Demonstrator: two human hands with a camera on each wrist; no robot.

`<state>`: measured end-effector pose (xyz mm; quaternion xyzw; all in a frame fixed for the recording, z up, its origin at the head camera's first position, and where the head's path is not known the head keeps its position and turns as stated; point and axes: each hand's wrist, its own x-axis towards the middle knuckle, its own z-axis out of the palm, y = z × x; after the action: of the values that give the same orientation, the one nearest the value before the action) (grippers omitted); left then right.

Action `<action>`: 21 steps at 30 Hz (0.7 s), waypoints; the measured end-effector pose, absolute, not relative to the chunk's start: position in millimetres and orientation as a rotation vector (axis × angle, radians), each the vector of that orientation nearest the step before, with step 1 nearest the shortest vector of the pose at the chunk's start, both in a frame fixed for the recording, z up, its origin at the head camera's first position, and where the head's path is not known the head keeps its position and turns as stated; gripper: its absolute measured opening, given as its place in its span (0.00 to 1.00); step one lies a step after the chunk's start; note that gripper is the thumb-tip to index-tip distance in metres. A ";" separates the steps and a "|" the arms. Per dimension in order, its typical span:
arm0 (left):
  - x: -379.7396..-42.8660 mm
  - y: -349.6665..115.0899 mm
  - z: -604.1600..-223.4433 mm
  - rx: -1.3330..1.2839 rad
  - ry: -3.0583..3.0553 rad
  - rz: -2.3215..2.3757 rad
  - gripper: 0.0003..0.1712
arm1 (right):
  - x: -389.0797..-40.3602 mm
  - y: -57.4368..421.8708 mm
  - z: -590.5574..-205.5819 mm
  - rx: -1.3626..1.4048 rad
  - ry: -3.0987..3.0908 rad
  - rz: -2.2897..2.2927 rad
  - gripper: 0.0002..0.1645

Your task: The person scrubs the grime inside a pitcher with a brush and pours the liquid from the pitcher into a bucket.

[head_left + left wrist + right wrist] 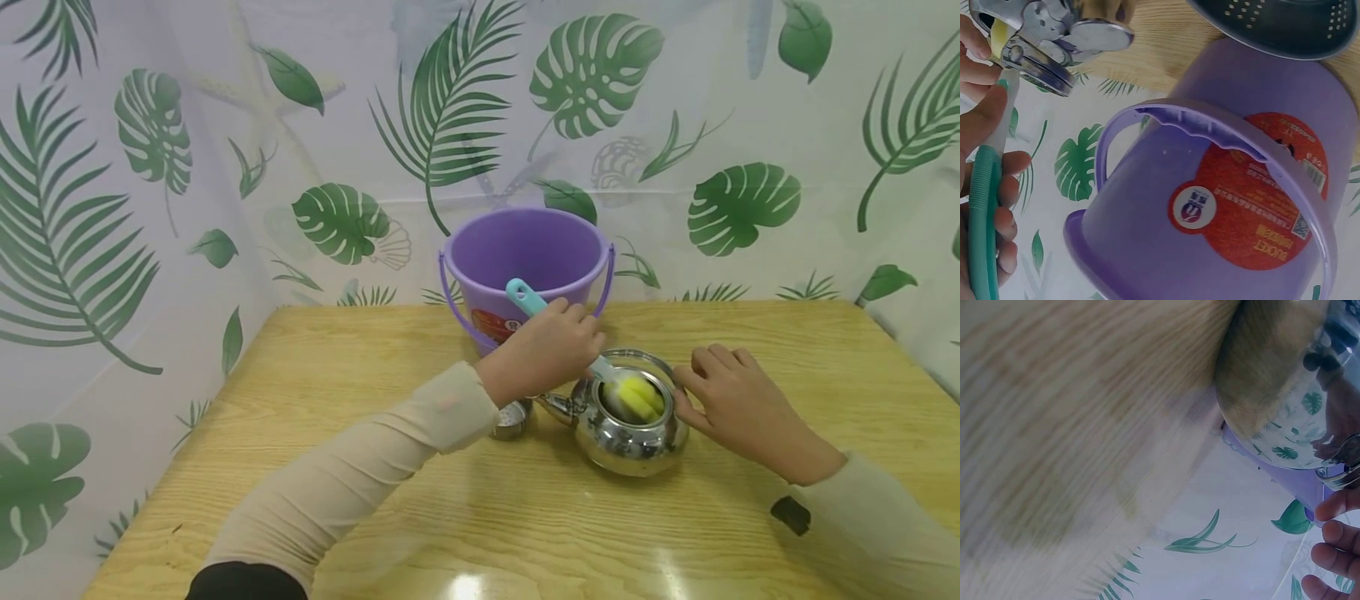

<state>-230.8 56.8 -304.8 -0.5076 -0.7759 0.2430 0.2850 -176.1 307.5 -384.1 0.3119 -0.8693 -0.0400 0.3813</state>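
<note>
My left hand (547, 348) grips the teal handle of a sponge brush (527, 297). The brush slants down to the right, its yellow sponge head (637, 397) inside the open mouth of a shiny steel kettle (628, 450). On the kettle's right side, my right hand (738, 408) holds it at the rim by the folded-down handle. In the right wrist view, fingertips (1338, 505) meet the metal handle fitting (1338, 478), while the other fingers are loosely bent. Part of the spout is hidden by the left hand.
A purple bucket (528, 250) stands behind the kettle, its handle hanging in front. Beside the spout lies a small perforated metal strainer (512, 422), partly covered by the left wrist. The wooden table (360, 358) meets a leaf-patterned cloth (337, 133) at the back.
</note>
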 end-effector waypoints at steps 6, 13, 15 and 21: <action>-235.0 56.2 -300.5 -1.444 -2.057 0.662 0.25 | -177.2 308.6 -385.0 0.800 -2.204 -0.103 0.33; -239.8 62.0 -291.0 -1.533 -2.041 0.705 0.27 | -178.2 309.7 -386.2 0.796 -2.210 -0.112 0.34; -241.4 63.7 -289.2 -1.547 -2.019 0.713 0.26 | -178.0 309.6 -386.2 0.796 -2.213 -0.111 0.34; -244.5 69.0 -284.9 -1.574 -1.982 0.754 0.23 | -177.3 309.2 -385.9 0.790 -2.224 -0.114 0.34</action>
<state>-244.5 69.0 -284.9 -0.5773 -0.7273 0.2764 0.2477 -177.3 309.2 -385.9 0.3091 -0.8709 -0.0448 0.3795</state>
